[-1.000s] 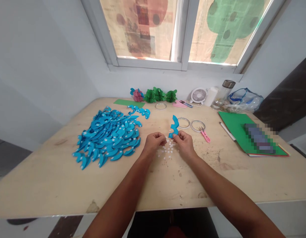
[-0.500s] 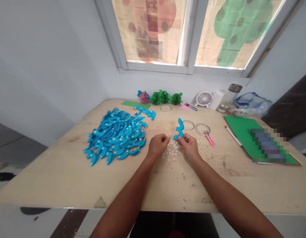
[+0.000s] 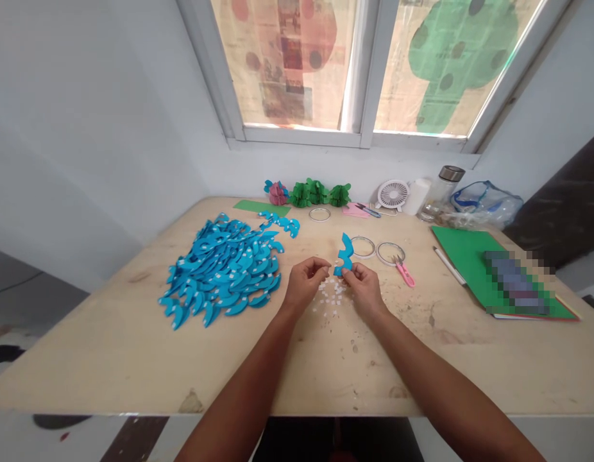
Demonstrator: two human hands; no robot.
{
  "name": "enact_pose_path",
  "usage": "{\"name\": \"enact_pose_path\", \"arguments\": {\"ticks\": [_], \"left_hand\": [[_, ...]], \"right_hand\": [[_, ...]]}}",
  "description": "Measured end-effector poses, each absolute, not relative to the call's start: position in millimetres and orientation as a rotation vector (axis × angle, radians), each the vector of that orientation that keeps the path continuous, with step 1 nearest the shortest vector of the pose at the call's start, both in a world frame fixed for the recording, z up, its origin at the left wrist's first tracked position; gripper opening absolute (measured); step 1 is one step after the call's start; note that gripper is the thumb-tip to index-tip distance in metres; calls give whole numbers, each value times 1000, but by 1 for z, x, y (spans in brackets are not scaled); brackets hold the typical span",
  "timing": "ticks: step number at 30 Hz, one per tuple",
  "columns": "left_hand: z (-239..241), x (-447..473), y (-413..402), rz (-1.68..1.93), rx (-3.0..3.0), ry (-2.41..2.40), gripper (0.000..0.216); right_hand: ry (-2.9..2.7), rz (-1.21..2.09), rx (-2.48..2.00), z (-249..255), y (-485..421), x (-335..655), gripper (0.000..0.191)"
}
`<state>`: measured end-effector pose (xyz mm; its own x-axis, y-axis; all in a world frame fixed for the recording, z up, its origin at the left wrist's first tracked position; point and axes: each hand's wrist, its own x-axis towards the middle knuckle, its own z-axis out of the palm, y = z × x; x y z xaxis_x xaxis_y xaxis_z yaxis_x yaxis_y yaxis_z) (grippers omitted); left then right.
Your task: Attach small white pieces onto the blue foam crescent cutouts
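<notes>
My right hand [image 3: 365, 286] pinches the lower end of a scalloped blue paper strip [image 3: 345, 255] near small white squares [image 3: 333, 300]; my left hand [image 3: 305, 281] curls narrowly, contents unclear. I judge the strip light, easily creased, best edge-held.

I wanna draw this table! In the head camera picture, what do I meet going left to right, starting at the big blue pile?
Blue paper pile → left hand → wavy blue piece → right hand → pink snips → green sheet.
</notes>
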<state>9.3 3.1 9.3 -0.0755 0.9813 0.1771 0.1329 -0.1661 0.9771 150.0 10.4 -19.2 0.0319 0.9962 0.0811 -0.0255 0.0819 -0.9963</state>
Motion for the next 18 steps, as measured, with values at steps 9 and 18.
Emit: {"name": "enact_pose_path", "arguments": {"ticks": [9,18], "left_hand": [[6,14,-2,1303,1885,1302,16],[-2,21,-6,952,2573,1533,30]], "right_hand": [[-1210,1112,-1132,-25,12,151,23],[-1047,1130,-1132,-27,18,153,22]]}}
